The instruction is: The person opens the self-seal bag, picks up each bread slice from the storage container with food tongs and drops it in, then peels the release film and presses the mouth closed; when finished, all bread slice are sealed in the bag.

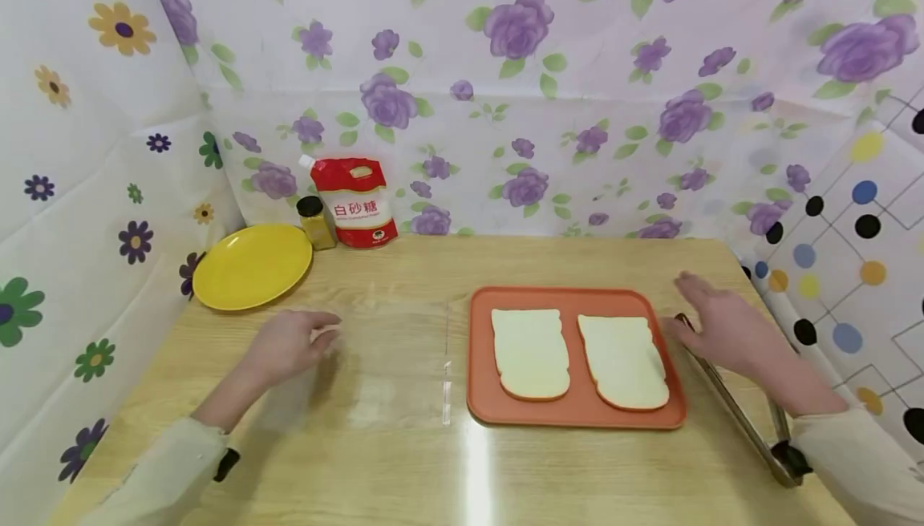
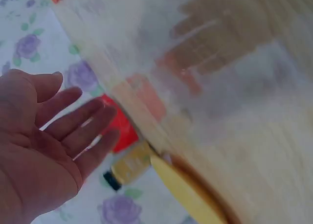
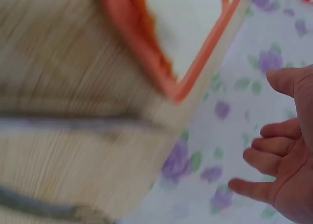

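Note:
My left hand [image 1: 292,343] hovers above the left part of the wooden table, its fingers loosely extended and holding nothing; the left wrist view shows its palm and spread fingers. At the right, my right hand [image 1: 732,333] is held over the upper end of a pair of metal tongs [image 1: 735,407], fingers apart, gripping nothing. The tongs lie beside an orange tray [image 1: 530,414]. Two slices of white bread, one on the left [image 1: 530,354] and one on the right [image 1: 624,362], lie flat on the tray. In the right wrist view the tongs are blurred.
A yellow plate [image 1: 253,267] stands at the back left. Beside it are a small black-capped jar [image 1: 318,225] and a red-and-white sugar pouch [image 1: 356,204] against the back. Flowered cloth [image 1: 462,141] walls in the table [image 1: 390,462] at the back.

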Demonstrator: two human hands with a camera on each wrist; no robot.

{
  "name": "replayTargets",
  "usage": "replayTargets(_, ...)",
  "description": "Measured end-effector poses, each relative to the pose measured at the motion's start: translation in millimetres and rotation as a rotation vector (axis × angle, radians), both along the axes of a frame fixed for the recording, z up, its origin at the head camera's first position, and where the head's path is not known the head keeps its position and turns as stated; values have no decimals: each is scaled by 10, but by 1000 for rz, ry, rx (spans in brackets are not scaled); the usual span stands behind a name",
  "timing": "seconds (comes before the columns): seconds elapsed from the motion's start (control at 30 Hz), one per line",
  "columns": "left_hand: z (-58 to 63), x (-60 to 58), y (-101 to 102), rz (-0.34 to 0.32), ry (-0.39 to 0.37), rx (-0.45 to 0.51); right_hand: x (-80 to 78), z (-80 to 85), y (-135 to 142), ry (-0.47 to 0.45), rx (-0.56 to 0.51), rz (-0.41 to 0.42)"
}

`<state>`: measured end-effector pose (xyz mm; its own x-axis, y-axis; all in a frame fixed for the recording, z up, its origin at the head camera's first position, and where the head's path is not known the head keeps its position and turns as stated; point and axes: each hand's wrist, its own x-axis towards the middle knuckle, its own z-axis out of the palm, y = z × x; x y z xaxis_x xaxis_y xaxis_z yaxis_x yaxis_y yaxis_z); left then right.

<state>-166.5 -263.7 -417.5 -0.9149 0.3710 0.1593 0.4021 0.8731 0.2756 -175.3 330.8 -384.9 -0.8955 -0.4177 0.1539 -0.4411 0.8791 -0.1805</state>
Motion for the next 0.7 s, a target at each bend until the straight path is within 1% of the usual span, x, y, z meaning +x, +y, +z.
replayTargets(0.07, -68, 22, 119, -23, -24, 47, 20, -26, -269, 41, -52, 82)
replayTargets(0.17, -197, 51, 289, -54, -31, 63, 32, -105, -755, 79, -117, 212)
replayTargets(0.23, -273, 76, 371, -65, -15, 58, 25, -165, -1098, 74, -147, 303)
replayTargets(0.33, -346, 97, 453, -70, 21, 60, -10, -255, -1579, 47, -163, 404)
replayTargets(0.43, -378, 104, 511, -87, 56, 59, -54, -341, -1989, 22, -124, 439)
replayTargets(0.53, -396, 97, 547, -109, 74, 40, -92, -428, -2306, -11, -21, 423)
replayTargets(0.63, -417, 97, 553, -110, 60, 18, -112, -510, -2550, -21, 112, 403)
replayTargets(0.7, -434, 103, 543, -101, 33, 13, -108, -553, -2679, -16, 187, 406)
